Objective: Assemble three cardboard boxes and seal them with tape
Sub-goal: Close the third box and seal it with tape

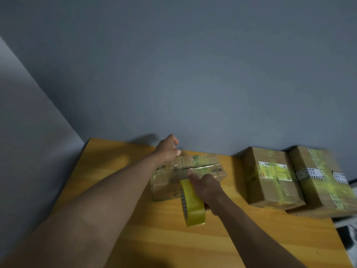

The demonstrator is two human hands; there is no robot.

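Right hand (207, 187) at frame centre, fingers curled round yellow tape roll (193, 204), thumb stretched toward box top. Roll upright against near side of small cardboard box (173, 178), just above wooden table (116, 180). Left hand (167, 149) at box's far left corner, fingers loosely bent; grip unclear through blur. Two taped boxes (270, 175) (324, 176) side by side at right, against grey wall (173, 64).

Tape roll (193, 203) — translucent yellow-green, pale core printed with dark marks. Three boxes, all brown cardboard: nearest box (185, 176) glossy with greenish tape; middle box (270, 176) with a white-and-yellow label; right box (324, 176) with black-and-white patterned strips. Table (154, 238) — orange-yellow woodgrain. Wall (193, 74) plain grey-blue.
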